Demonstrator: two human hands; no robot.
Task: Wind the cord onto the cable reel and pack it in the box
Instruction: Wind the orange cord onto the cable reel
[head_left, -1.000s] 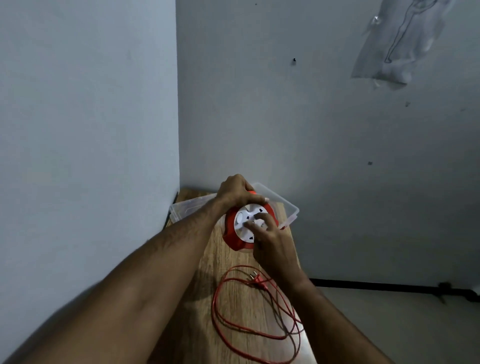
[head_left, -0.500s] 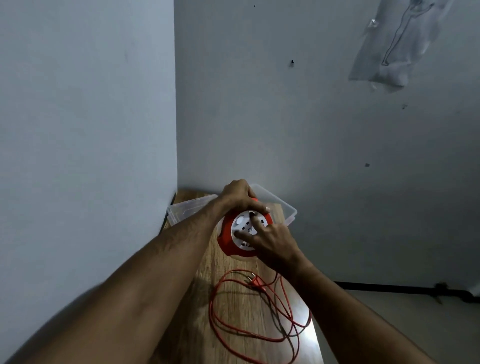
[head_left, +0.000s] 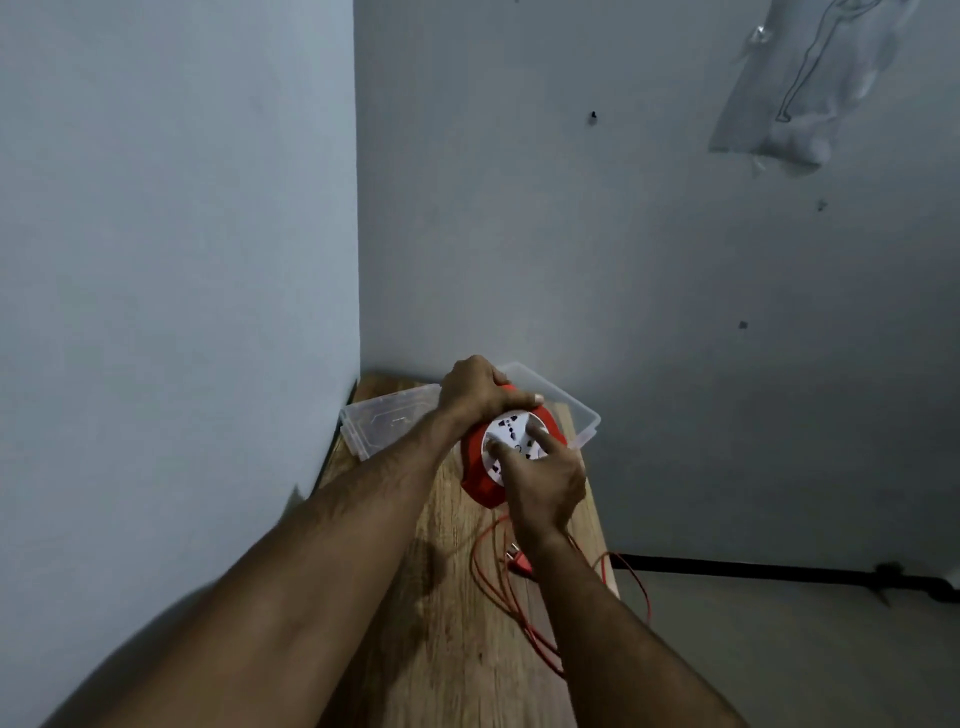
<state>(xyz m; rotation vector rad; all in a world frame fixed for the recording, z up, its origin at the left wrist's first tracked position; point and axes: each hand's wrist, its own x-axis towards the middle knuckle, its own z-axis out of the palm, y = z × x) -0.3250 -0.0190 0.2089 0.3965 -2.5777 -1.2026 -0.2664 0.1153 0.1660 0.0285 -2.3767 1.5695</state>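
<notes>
A red cable reel (head_left: 480, 480) with a white socket face (head_left: 506, 436) stands tilted on the wooden table (head_left: 447, 623). My left hand (head_left: 475, 389) grips its top rim. My right hand (head_left: 545, 480) rests on the white face with two fingers spread across it. Loose red cord (head_left: 498, 582) lies in loops on the table below the reel, and its red plug (head_left: 519, 564) sits beside my right wrist. Part of the cord hangs over the table's right edge. A clear plastic box (head_left: 384, 421) stands open behind the reel in the corner.
Grey walls close the table in on the left and at the back. The table's right edge drops to the floor, where a black strip (head_left: 753, 569) runs along the wall base. A plastic bag (head_left: 795, 88) hangs high on the back wall.
My right hand has turned on the white face, its fingers shifting round. The cord loops have pulled in toward the reel and grown smaller. My left hand stays on the rim.
</notes>
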